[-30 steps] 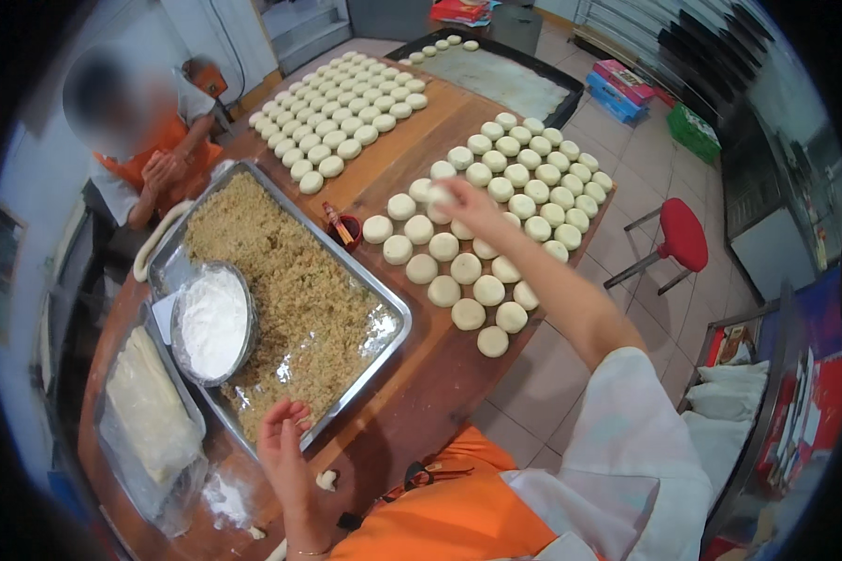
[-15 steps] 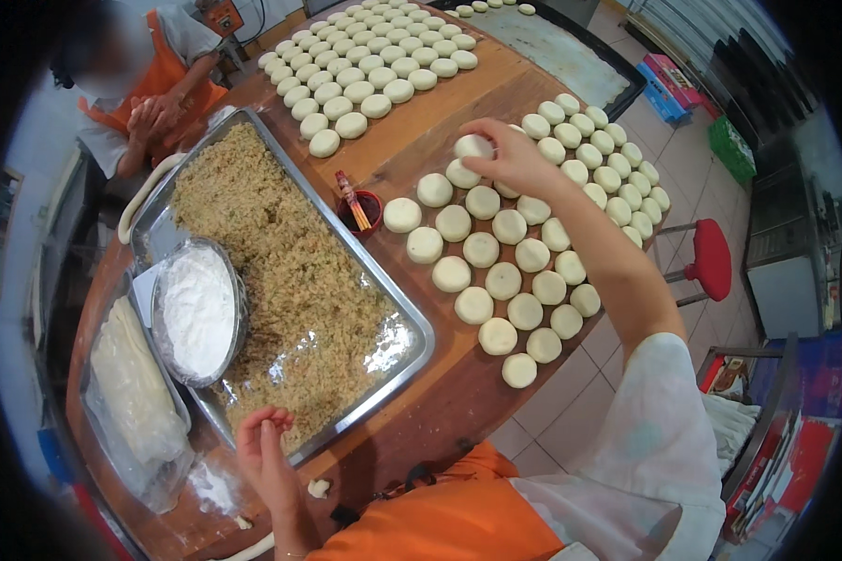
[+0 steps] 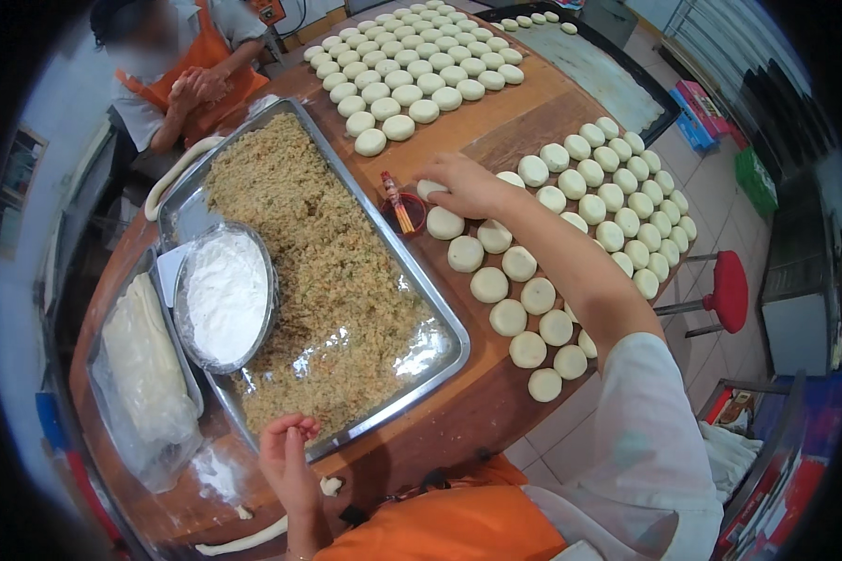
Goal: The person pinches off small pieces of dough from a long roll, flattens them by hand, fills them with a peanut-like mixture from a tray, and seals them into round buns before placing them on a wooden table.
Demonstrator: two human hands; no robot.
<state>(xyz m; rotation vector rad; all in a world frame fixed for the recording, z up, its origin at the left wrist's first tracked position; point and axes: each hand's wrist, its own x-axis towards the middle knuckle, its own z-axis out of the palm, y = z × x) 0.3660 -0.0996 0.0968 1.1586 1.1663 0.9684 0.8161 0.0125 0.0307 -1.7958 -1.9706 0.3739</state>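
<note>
Placing, seemingly, a dough round (image 3: 428,189) grasped by the right hand (image 3: 468,183), with a red cup (image 3: 418,223) just beside its fingers, next needing gentle release, left hand (image 3: 288,464) loosely curled, apparently empty.

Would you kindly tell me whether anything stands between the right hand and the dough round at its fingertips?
Nothing visible does; the right hand is at the dough round, with the red bowl beside them, not between.

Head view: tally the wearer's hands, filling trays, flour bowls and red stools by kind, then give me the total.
Left hand and right hand: 2
Filling tray: 1
Flour bowl: 1
Red stool: 1
Total: 5
</note>
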